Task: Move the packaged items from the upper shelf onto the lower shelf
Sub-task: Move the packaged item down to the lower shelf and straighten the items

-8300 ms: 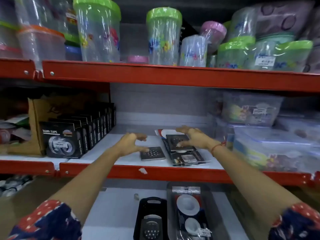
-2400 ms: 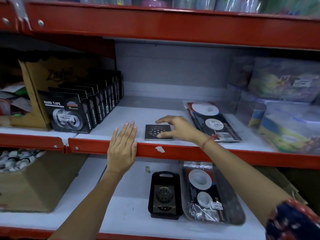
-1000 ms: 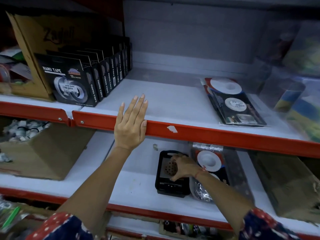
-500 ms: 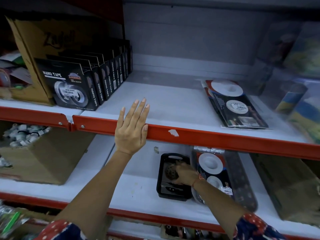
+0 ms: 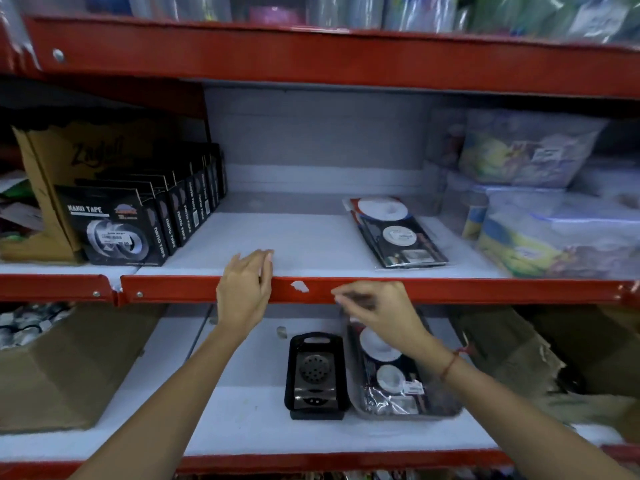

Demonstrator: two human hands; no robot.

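Observation:
A flat stack of packaged items (image 5: 396, 233), dark packs with white discs, lies on the upper shelf (image 5: 301, 244) right of centre. On the lower shelf (image 5: 242, 431) a black tray (image 5: 314, 374) holds metal drain covers, beside a clear tray of similar packs (image 5: 388, 372). My left hand (image 5: 247, 292) rests on the red front rail of the upper shelf, fingers over its edge. My right hand (image 5: 377, 313) hangs in front of that rail, fingers loosely curled and apart, holding nothing.
Black nano tape boxes (image 5: 117, 233) stand in a row at the upper shelf's left, with a cardboard box behind. Clear plastic containers (image 5: 554, 223) fill the right. Cardboard boxes (image 5: 59, 368) sit at both ends of the lower shelf.
My right hand has let go of the drain cover in the black tray and risen to the red rail. My left hand's fingers have curled slightly. The view has tilted up.

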